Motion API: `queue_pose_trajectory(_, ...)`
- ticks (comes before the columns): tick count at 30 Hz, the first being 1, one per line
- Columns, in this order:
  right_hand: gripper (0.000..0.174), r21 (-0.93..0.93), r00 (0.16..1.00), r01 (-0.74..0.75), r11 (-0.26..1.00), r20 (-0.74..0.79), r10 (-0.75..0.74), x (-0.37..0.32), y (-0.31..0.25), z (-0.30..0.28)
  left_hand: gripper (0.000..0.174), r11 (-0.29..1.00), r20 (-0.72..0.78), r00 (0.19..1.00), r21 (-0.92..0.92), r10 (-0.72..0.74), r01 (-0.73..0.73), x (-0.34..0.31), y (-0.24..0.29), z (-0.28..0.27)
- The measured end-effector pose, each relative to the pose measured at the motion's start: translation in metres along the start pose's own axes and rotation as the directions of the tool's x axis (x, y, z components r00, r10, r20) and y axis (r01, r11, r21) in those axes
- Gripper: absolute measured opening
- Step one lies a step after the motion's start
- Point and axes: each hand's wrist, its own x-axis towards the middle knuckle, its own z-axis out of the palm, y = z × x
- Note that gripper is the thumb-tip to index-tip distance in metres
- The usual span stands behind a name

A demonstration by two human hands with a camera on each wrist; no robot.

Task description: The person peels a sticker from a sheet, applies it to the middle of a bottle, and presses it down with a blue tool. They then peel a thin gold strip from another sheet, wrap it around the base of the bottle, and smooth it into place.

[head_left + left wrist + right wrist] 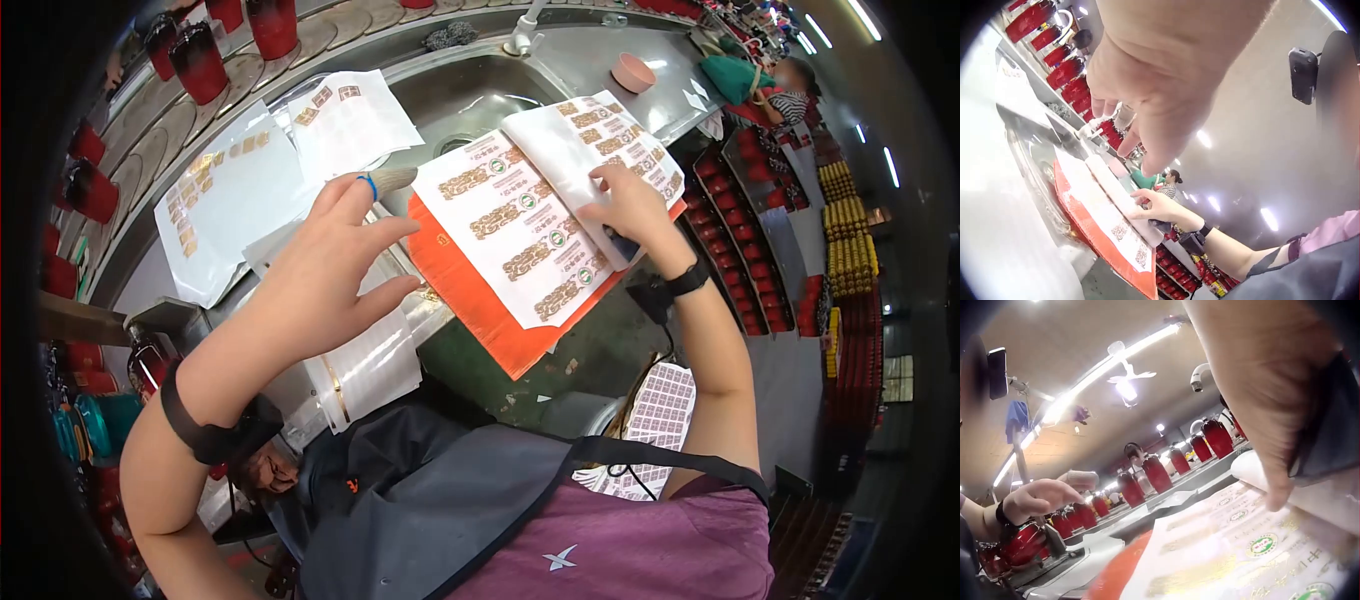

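A stack of printed decal sheets [520, 235], with gold patterns and green round marks, lies on an orange sheet [475, 310]. Across it, a thin white sheet [548, 150] is curled back in a roll. My right hand [632, 205] holds this curled sheet, thumb and fingers at its near part; the wrist view shows the thumb against the printed surface. My left hand [335, 265] hovers left of the stack, fingers spread and holding nothing. One of its fingers wears a pale finger cot [395, 180] with a blue band.
A metal sink [480, 105] with a faucet [522, 38] lies behind the stack. Other decal sheets [225, 200] rest at the left. Red jars [200, 65] stand on a curved conveyor [330, 25]. A pink bowl [633, 72] sits at the back right. Another person [795, 90] is farther off.
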Motion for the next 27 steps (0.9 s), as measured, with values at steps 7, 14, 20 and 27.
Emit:
queue_pose_trajectory(7, 0.049, 0.569, 0.926, -0.279, 0.773, 0.373, 0.06, 0.066, 0.115, -0.052, 0.045, 0.999, 0.051, 0.998, 0.025, -0.025, 0.024, 0.001, 0.023, -0.044)
queue_pose_trajectory(14, 0.048, 0.072, 0.942, -0.279, 0.958, -0.171, 0.288, 0.066, 0.15, -0.022, 0.048, 0.985, -0.09, 0.987, 0.102, -0.131, 0.14, -0.06, 0.042, -0.096)
queue_pose_trajectory(20, 0.069, -0.219, 0.967, -0.244, 0.945, 0.024, 0.256, 0.047, 0.086, 0.007, 0.052, 0.903, -0.243, 0.896, 0.13, -0.372, 0.41, -0.136, 0.04, -0.111)
queue_pose_trajectory(27, 0.032, -0.292, 0.984, -0.167, 0.942, 0.015, 0.179, 0.081, 0.128, -0.001, 0.045, 0.867, -0.318, 0.843, 0.105, -0.435, 0.487, -0.197, 0.028, -0.114)
